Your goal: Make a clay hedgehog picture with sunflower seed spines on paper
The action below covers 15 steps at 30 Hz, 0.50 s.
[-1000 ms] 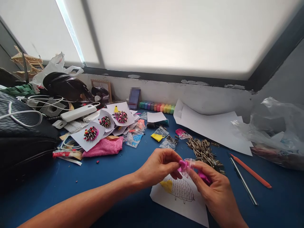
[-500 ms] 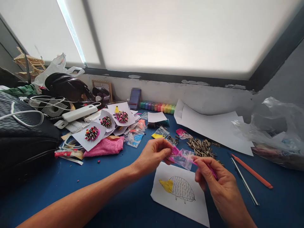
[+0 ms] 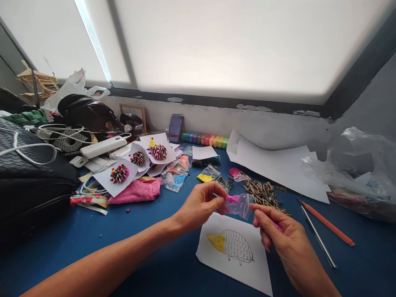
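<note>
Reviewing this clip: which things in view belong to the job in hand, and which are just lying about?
Likely part of the job:
clear bag with pink stuff inside, in the left hand
pink piece in the right hand
animal drawing
probably the striped seeds

Seemingly just lying about:
pink cloth
black bag
picture frame

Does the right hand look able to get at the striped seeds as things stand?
Probably yes: the striped seeds lie just beyond the right hand, with nothing seen blocking the way. But pink clay pokes out of that hand's grip, which may hamper picking.
</note>
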Motion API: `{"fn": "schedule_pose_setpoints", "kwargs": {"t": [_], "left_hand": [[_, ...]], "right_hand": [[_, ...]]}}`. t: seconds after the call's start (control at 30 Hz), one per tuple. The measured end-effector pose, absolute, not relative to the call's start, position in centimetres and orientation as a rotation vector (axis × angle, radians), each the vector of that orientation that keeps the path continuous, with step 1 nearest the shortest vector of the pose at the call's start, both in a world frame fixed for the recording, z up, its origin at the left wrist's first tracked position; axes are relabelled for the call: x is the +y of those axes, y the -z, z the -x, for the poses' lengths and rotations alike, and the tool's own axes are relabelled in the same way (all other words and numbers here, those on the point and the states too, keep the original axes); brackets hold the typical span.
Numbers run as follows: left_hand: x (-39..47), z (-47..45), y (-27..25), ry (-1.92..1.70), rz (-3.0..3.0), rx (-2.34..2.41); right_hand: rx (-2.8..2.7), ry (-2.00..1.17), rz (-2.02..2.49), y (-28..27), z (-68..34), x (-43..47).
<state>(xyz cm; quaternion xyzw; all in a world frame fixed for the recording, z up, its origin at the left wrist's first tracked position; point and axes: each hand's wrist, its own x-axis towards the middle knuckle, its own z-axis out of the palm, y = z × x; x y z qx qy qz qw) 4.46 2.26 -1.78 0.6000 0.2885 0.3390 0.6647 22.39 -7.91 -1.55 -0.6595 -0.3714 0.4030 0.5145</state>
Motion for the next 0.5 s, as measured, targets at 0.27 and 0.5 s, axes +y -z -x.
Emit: {"fn": "schedule_pose_setpoints", "kwargs": {"t": [0.27,0.5], "left_hand": [[1.6,-4.6,2.4,-0.71,-1.442,0.65],[1.9,-4.5,2.7,-0.753,-1.482,0.691]], "right_hand": [[-0.988,-0.942,1.617,0.9,-21.9,-8.1],[-1.031,-1.051,1.639,0.4,-21.8,-8.4]]}}
